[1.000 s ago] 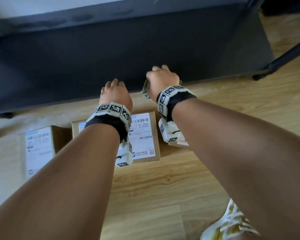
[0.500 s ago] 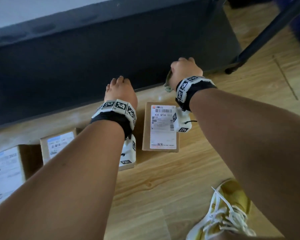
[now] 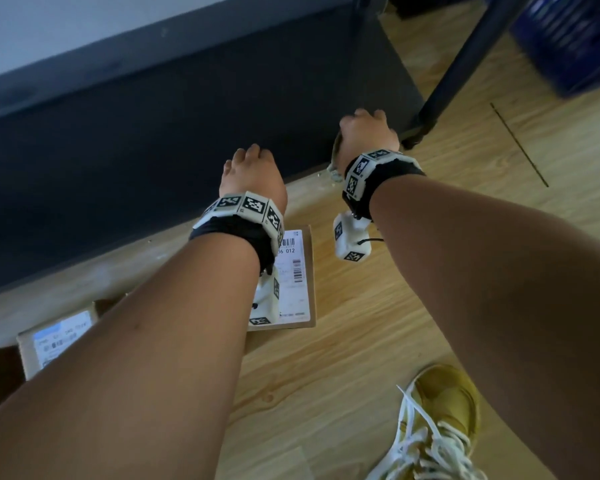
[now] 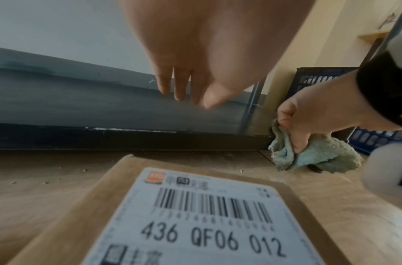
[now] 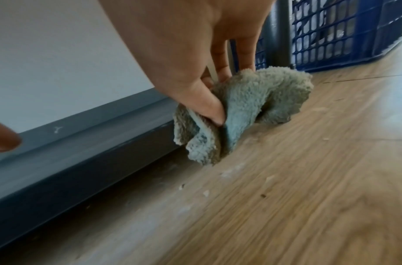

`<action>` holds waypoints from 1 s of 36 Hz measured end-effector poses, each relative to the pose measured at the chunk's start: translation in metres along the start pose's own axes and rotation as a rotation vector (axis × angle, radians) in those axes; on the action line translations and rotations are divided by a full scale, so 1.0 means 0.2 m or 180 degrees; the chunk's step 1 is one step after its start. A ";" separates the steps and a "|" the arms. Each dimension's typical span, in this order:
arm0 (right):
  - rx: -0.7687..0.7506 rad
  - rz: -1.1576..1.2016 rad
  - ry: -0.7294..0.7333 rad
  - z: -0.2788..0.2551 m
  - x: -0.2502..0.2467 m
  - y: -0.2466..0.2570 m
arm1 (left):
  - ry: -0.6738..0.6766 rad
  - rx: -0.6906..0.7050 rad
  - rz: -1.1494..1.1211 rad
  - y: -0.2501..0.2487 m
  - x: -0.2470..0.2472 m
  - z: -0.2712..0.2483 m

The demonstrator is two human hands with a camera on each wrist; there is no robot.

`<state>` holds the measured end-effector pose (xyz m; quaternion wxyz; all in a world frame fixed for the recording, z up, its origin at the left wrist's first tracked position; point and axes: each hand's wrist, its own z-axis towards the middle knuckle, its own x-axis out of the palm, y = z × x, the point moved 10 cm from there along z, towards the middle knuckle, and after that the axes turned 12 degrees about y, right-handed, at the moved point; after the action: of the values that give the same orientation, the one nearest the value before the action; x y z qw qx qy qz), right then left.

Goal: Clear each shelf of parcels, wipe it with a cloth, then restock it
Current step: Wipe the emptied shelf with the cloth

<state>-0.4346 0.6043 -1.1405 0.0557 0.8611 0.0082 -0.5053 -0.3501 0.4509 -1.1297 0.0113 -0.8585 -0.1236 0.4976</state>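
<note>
Right grip point(image 5: 209, 86) pinches the cloth point(image 5: 252, 107) beside the shelf point(image 3: 187, 126) corner; left grip point(image 3: 253, 174) hangs loose, empty, above a parcel point(image 4: 195, 215).

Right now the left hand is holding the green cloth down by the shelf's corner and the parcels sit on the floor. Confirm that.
Not quite: the right hand grips the green cloth, as the right wrist view shows. The left hand holds nothing. The cloth is by the shelf corner, and the parcels sit on the floor.
</note>
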 end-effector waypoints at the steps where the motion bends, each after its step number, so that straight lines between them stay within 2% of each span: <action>1: 0.0056 0.0032 0.0003 0.01 0.00 -0.03 | 0.0004 0.0004 0.0020 -0.01 0.00 0.00; 12: 0.0527 0.0748 -0.0211 0.03 -0.06 -0.35 | 0.0036 0.0072 0.0157 -0.08 0.02 0.03; 18: 0.0809 0.1511 -0.0915 -0.05 -0.08 -0.47 | 0.0035 0.0130 0.0134 -0.12 0.00 0.03; 22: 0.0928 0.2130 -0.0741 -0.03 -0.03 -0.48 | 0.0031 0.0135 0.0124 -0.11 -0.01 0.02; 25: 0.1281 0.2556 -0.0678 -0.08 -0.02 -0.48 | 0.0024 0.0120 0.0117 -0.08 -0.03 0.01; 28: 0.1031 0.2381 -0.0479 -0.07 0.00 -0.36 | 0.0020 0.0100 0.0112 -0.04 -0.03 -0.02; 32: 0.0988 0.1892 -0.0014 -0.11 0.05 -0.19 | 0.0007 0.0016 0.0056 0.06 -0.04 -0.08; 36: 0.0650 0.1742 0.0122 -0.17 0.05 -0.03 | 0.0000 -0.0064 -0.0021 0.17 -0.05 -0.17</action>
<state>-0.4000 0.6141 -1.1332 0.1028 0.8418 -0.2743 -0.4534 -0.3186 0.4187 -1.1082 0.0043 -0.8581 -0.1315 0.4963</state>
